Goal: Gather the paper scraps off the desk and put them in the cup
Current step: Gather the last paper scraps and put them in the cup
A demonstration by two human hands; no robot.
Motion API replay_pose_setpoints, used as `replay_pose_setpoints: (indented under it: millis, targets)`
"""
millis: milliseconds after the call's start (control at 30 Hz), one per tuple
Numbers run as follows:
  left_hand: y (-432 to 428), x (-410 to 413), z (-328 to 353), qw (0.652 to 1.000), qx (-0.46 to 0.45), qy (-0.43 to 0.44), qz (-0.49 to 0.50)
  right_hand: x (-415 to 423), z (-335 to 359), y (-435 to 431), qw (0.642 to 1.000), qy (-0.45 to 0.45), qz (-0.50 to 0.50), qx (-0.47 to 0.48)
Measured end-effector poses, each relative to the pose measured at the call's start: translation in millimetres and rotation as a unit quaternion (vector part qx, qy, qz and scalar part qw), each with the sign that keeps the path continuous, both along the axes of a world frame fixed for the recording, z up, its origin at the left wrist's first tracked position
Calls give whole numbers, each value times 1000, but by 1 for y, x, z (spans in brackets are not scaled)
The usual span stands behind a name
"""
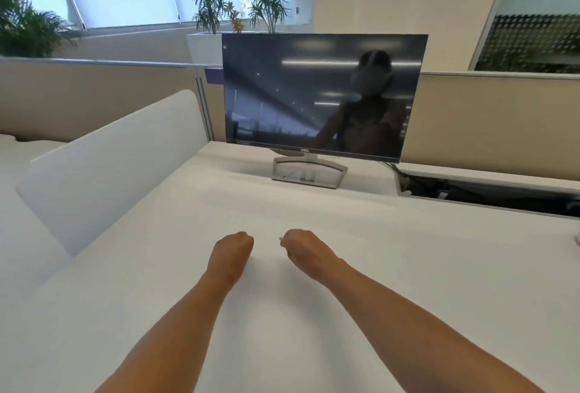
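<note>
Left hand (233,250) and right hand (306,250) hover just apart over the desk (408,267). The left fingers curl under, and anything inside them is hidden. The right fingertips pinch a small white scrap (280,239). A monitor (323,94) stands beyond both hands.

Pretty plain look: both forearms were bare right down to the left hand (233,247) and right hand (307,248).
</note>
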State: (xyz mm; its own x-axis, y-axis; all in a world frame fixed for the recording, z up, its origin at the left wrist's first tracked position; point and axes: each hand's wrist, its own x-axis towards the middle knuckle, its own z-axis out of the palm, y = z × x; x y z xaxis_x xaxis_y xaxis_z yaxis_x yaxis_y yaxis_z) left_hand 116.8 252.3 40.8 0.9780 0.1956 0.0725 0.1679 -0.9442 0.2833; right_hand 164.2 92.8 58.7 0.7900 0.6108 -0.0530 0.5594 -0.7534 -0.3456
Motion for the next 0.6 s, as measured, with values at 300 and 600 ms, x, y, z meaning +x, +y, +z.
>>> replay_pose_setpoints:
  millis: [300,600]
  targets:
    - [-165,7,3,989,115,-5,-92,-5,-11,-171,997,-49,-39,45]
    - [-335,16,8,977,136,-12,-165,-1,-4,-341,990,-69,-117,24]
